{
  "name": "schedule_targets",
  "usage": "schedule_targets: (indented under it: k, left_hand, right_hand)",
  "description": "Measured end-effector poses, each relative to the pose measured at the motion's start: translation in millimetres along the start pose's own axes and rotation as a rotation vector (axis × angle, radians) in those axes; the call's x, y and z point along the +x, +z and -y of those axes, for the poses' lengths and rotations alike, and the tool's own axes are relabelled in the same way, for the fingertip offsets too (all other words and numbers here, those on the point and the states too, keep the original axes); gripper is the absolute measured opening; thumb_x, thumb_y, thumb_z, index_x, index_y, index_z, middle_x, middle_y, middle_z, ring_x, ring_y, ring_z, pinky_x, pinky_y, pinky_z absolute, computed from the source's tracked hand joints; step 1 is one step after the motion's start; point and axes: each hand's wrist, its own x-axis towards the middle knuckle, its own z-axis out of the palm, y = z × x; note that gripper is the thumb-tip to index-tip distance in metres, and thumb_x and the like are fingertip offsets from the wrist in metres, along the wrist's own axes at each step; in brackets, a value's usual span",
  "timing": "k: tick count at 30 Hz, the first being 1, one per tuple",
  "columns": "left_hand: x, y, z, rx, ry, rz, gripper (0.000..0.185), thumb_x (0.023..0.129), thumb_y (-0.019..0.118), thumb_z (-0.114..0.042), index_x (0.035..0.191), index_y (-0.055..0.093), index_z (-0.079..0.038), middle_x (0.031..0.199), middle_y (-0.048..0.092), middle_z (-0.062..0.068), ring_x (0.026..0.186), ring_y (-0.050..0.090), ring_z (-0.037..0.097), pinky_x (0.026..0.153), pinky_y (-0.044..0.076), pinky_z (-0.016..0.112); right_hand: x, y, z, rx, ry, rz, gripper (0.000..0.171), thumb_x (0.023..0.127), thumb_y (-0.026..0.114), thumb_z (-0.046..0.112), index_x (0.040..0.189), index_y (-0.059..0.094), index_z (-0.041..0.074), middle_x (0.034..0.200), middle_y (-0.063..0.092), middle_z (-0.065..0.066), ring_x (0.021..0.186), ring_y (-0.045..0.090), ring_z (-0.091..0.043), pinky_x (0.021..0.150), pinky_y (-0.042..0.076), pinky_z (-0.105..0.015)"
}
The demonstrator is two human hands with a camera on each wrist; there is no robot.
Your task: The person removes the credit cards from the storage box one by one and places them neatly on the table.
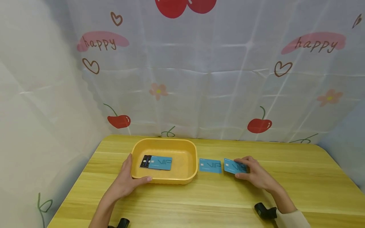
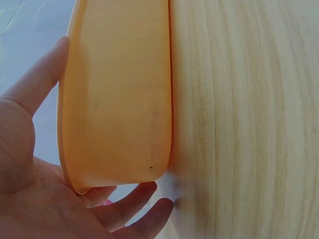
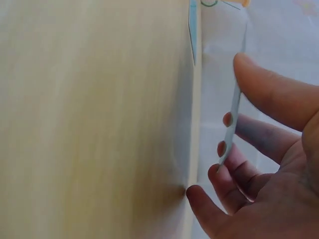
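My right hand (image 1: 255,174) pinches a blue VIP card (image 1: 231,166) by its right part, thumb on the near edge and fingers on the far edge. In the right wrist view the card (image 3: 232,122) shows edge-on, raised off the table. A second blue VIP card (image 1: 210,166) lies flat on the table to its left. My left hand (image 1: 124,180) holds the near left corner of a yellow plastic basin (image 1: 182,181), its thumb along the front rim and fingers against the left side. Inside the basin, another blue VIP card (image 1: 161,163) overlaps dark cards (image 1: 145,161).
The wood-grain table (image 1: 211,205) ends at the back against a hanging white cloth (image 1: 199,104) printed with cherries, hearts and "happy". Black wrist devices (image 1: 265,211) show on both arms near the front.
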Motion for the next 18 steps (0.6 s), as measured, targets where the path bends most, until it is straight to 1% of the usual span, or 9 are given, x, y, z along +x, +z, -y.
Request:
schedule_targets:
  k: [4,8,15,18]
  left_hand:
    - [0.5,0.2,0.2,-0.004,-0.006,0.002,0.130,0.078,0.083,-0.043,0.154,-0.011,0.004,0.158,-0.002,0.030,0.144,0.010,0.046,0.112,0.017,0.061]
    - [0.9,0.5,0.5,-0.002,-0.012,0.003,0.129,0.078,0.083,-0.043,0.154,-0.011,0.004,0.158,-0.002,0.030,0.144,0.010,0.046,0.113,0.017,0.061]
    - [0.6,-0.3,-0.8,0.001,-0.011,0.004,0.129,0.079,0.083,-0.042,0.154,-0.012,0.004,0.158,-0.002,0.030,0.144,0.009,0.045,0.113,0.017,0.060]
    - [0.2,-0.4,-0.9,0.006,-0.014,0.004,0.130,0.079,0.083,-0.043,0.153,-0.012,0.004,0.158,-0.003,0.030,0.144,0.009,0.045,0.113,0.016,0.060]
  right_hand:
    - [4.2,1.9,-1.4,-0.007,0.016,0.011,0.053,0.090,0.074,0.020,0.134,0.058,-0.002,0.115,0.050,-0.013,0.106,0.044,-0.031,0.086,0.040,-0.046]
    - [6.8,4.7,-3.8,-0.018,0.005,0.015,0.052,0.089,0.075,0.019,0.133,0.058,-0.003,0.113,0.050,-0.014,0.106,0.042,-0.032,0.086,0.039,-0.046]
    - [11.2,10.0,-6.6,-0.113,-0.014,0.027,0.050,0.086,0.077,0.018,0.128,0.061,-0.003,0.114,0.050,-0.016,0.106,0.040,-0.036,0.086,0.038,-0.049]
    - [12.9,12.1,-7.3,-0.120,-0.006,0.020,0.049,0.086,0.077,0.016,0.128,0.061,-0.003,0.115,0.050,-0.017,0.107,0.038,-0.037,0.086,0.037,-0.050]
